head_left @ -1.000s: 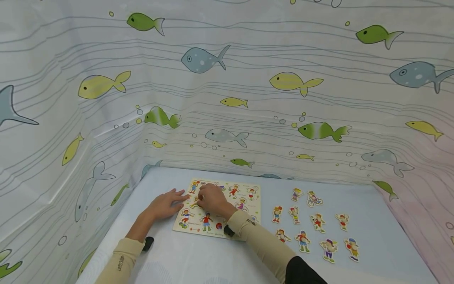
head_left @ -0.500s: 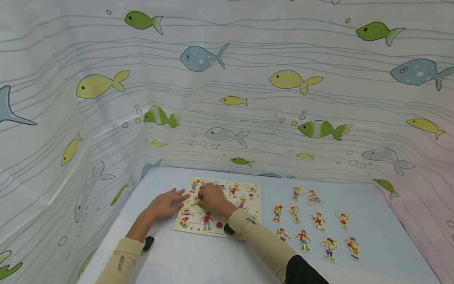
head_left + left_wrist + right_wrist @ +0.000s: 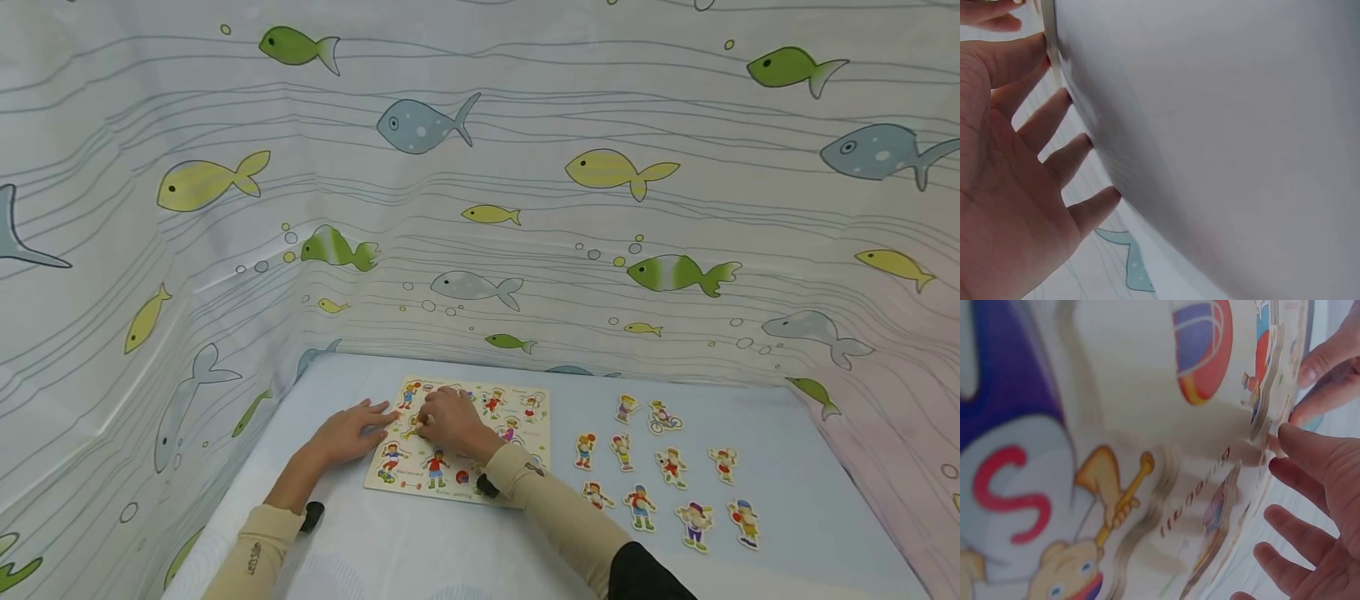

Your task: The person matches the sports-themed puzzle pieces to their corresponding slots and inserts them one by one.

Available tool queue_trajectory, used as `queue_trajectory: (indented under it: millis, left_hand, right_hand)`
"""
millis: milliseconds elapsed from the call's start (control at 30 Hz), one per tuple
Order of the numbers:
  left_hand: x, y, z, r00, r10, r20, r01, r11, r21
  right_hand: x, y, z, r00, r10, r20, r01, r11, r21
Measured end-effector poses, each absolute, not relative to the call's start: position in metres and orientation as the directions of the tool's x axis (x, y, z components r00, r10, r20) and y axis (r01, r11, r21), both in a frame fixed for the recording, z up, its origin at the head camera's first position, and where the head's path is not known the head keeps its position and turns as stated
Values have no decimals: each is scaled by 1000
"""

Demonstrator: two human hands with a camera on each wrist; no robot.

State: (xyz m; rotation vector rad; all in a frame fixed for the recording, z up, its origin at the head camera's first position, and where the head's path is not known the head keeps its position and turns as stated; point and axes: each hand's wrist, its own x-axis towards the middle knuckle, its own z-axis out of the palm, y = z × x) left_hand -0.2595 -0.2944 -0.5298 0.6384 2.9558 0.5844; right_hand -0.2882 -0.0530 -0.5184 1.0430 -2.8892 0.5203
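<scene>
A wooden puzzle board (image 3: 480, 492) with printed sports figures and cut-out recesses lies on the table. My left hand (image 3: 347, 433) rests at its left edge, fingers fairly straight and spread. Thumb and index finger touch the board's edge, and the other fingertips rest on the tabletop, as the left wrist view shows. Over the board's left middle, my right hand (image 3: 452, 423) pinches a small puzzle piece (image 3: 1275, 447) between thumb and index finger, down at the board surface. Most of that piece is hidden behind the fingers.
Several loose figure pieces lie right of the board, among them a cyclist (image 3: 663, 417), a batter (image 3: 695, 527) and a ball player (image 3: 744, 524). A fish-printed curtain (image 3: 555, 250) stands behind the table (image 3: 420, 542).
Both hands hold nearly the same place throughout. The board and the loose pieces have not moved; the head view shifts only slightly.
</scene>
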Motion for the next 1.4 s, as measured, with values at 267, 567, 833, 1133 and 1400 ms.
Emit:
queue_trajectory:
  millis: [267,567,833,1133,1400]
  left_hand:
    - [-259,-293,-528,-908,419,32,399,837,375]
    - [-258,-291,-524,-909,417,14,390,834,390]
    - [-258,-293,-527,-906,421,41,404,832,379]
    - [-259,-294,-527,-915,404,18,381,847,371]
    - [-259,-292,-526,-918,396,2,369,853,369]
  right_hand:
    - [-285,-43,-514,-786,-607,117,-608,727,-319]
    - [-286,-28,-507,-752,-639,162,-656,701,-280]
    - [-286,-18,-507,-763,-626,159,-644,719,-261]
    - [-281,-2,-493,-766,-618,175,-642,726,-247]
    - [-280,14,-484,-747,-630,210,-664,707,-242]
